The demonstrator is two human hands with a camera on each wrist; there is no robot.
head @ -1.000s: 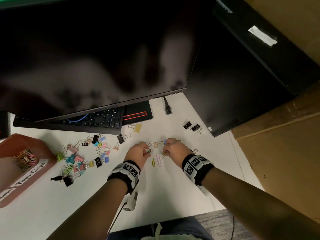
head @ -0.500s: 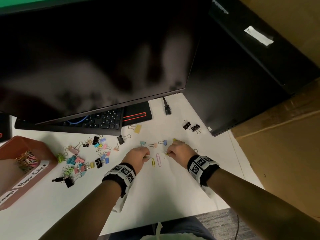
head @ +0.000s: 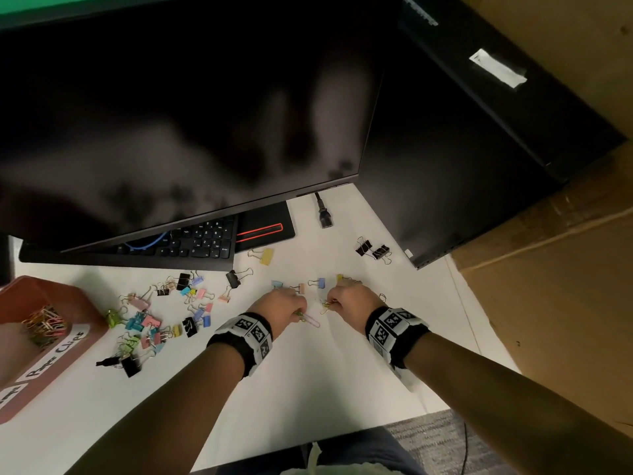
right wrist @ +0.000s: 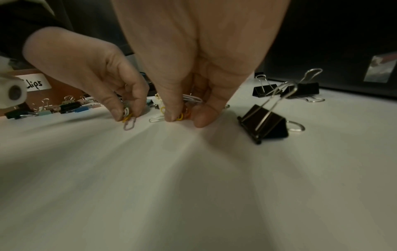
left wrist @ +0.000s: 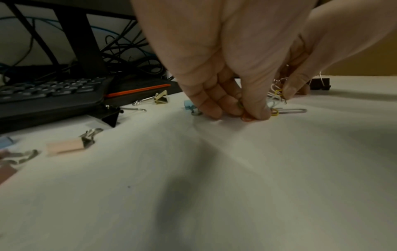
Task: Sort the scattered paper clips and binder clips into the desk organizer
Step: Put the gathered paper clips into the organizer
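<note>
My left hand (head: 301, 311) pinches a small bunch of coloured paper clips (right wrist: 126, 113) at the tabletop. A pink paper clip (head: 313, 322) lies at its fingertips, touching the bunch. Close to the right, my right hand (head: 329, 303) pinches yellow and orange paper clips (right wrist: 181, 117) between thumb and fingers, low on the table. The brown desk organizer (head: 20, 293) stands at the far left with several paper clips (head: 44, 325) in one compartment, labelled "Paper Clips". A heap of coloured binder clips (head: 154, 323) lies between the organizer and my hands.
A large monitor (head: 188, 114) overhangs a black keyboard (head: 191, 243) at the back. Two black binder clips (head: 371, 250) lie at the back right; another black binder clip (right wrist: 266, 125) stands beside my right hand. A yellow binder clip (head: 265, 256) lies near the keyboard. Cardboard boxes (head: 548, 303) border the right.
My left hand has slid toward me onto the yellow and pink paper clips that lay free between the hands. The right hand has stayed almost in place, still pinching clips.
</note>
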